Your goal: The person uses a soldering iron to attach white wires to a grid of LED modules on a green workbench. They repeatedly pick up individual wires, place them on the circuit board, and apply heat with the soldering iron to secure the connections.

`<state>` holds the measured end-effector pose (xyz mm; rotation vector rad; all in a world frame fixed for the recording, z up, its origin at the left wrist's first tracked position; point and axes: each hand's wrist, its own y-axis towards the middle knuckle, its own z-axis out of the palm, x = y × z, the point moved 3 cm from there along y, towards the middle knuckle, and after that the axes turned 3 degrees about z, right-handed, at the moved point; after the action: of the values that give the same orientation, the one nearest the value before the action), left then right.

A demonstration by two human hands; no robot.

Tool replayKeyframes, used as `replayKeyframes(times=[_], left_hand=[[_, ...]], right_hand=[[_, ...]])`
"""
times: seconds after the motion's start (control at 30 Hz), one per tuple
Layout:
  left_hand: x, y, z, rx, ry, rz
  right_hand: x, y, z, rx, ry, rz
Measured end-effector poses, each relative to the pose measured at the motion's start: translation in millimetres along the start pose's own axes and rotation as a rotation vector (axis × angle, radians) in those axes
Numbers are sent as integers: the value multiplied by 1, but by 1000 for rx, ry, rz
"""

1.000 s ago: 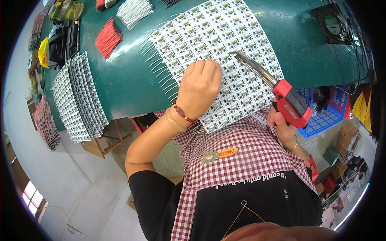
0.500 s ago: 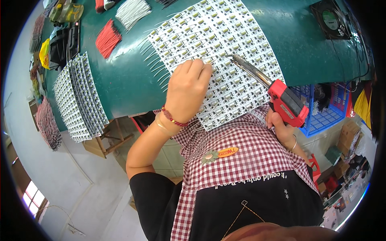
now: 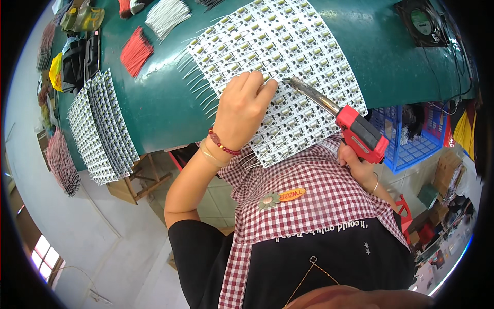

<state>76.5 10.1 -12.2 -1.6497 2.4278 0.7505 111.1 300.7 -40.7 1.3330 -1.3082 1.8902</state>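
A large white circuit-board panel (image 3: 316, 110) with rows of small components lies across the near edge of the green table. My left hand (image 3: 241, 109) rests over its middle, thumb and fingers pinched on a thin white wire whose end shows at the fingertips. In my right hand (image 3: 357, 166) is a red and black soldering gun (image 3: 361, 133), held from below. Its metal tip reaches the panel just right of the left fingertips, close to the wire end. White wires (image 3: 198, 85) stick out from the panel's left side.
Stacked panels (image 3: 100, 126) overhang the table at the left. Bundles of red wires (image 3: 136, 51) and white wires (image 3: 167, 18) lie farther back. A black fan (image 3: 422, 23) stands at the far right, above a blue plastic crate (image 3: 409, 149).
The soldering gun has shifted slightly left and its tip is lower, nearer the left fingertips. My left hand has moved slightly, still pinching at the panel.
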Motion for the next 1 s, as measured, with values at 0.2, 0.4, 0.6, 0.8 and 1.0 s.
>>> replayKeyframes(times=[0.2,0.4,0.6,0.8,1.0], left_hand=[[-1,1,2,2,10,12],[-1,2,4,7,23,12],[-1,2,2,3,30,13],[-1,2,2,-4,28,18],[-2,4,2,-4,37,29]], right_hand=[[-14,-5,-7,43,-95,0],[-12,-6,-7,73,-153,-69],[-15,-7,-11,102,-125,-60],[-17,-7,-7,69,-89,-7],[-2,-2,5,-22,-232,-143]])
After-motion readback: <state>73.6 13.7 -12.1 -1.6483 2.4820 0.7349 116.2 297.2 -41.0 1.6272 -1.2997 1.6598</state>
